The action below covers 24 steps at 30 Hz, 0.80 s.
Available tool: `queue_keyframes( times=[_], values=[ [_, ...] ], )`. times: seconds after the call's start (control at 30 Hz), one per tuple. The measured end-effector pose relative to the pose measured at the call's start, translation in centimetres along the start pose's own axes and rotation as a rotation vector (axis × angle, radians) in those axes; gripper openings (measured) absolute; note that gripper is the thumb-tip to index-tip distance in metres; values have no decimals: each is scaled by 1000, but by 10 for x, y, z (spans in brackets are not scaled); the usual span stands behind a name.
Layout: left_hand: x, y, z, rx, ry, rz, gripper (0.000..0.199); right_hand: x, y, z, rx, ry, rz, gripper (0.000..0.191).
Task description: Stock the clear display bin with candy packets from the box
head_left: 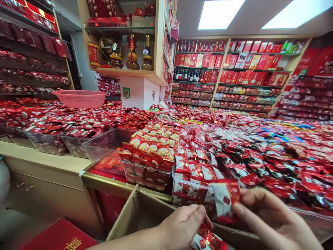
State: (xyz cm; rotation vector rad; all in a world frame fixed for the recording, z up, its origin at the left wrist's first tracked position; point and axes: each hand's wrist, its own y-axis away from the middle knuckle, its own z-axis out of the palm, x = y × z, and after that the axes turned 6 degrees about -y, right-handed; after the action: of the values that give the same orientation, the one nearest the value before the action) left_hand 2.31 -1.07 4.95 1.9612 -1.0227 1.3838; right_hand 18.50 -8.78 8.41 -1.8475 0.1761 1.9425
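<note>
Between the thumb and fingers of my right hand (270, 215) is a red and white candy packet (224, 199), held upright in front of a clear bin (192, 187) of similar packets. My left hand (186, 222) is closed at the lower middle, over a cardboard box (145, 211). Under its fingers are more red and white packets (206, 239), partly hidden by the hand. The two hands are apart, the right one slightly higher.
Left of the clear bin stands a container of red and gold packets (148, 170). A pink basket (80, 99) sits on the packet piles at the back left. A red box (59, 238) lies at the lower left. Stocked shelves (221, 66) line the back wall.
</note>
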Motion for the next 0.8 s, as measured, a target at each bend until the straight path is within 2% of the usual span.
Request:
queue_keyframes(
  times=[0.13, 0.23, 0.3, 0.4, 0.53, 0.63, 0.73, 0.8],
  values=[
    [-5, -2, 2, -16, -76, -14, 54, -20, -64, 4, -43, 347, -115, 24],
    [-8, -2, 3, -62, -117, -18, 51, -13, -106, 16, -91, 439, 38, 19],
    [-10, -2, 4, -83, -150, -15, 48, -3, -121, 24, -135, 428, 165, 18],
    [-15, -1, 5, -108, -176, -20, 44, 8, -128, 32, -163, 432, 226, 20],
    [-16, 1, 5, -133, -186, -24, 40, 15, -126, 35, -194, 512, 191, 23],
    [-11, 3, 5, -140, -179, -31, 33, 16, -128, 37, -228, 631, 123, 22],
    [-10, 4, 5, -159, -112, -75, 23, 9, -130, 39, -195, 761, 14, 19],
    [-10, 5, 5, -139, -24, -123, 32, 0, -124, 38, -154, 817, -67, 16]
  ],
)
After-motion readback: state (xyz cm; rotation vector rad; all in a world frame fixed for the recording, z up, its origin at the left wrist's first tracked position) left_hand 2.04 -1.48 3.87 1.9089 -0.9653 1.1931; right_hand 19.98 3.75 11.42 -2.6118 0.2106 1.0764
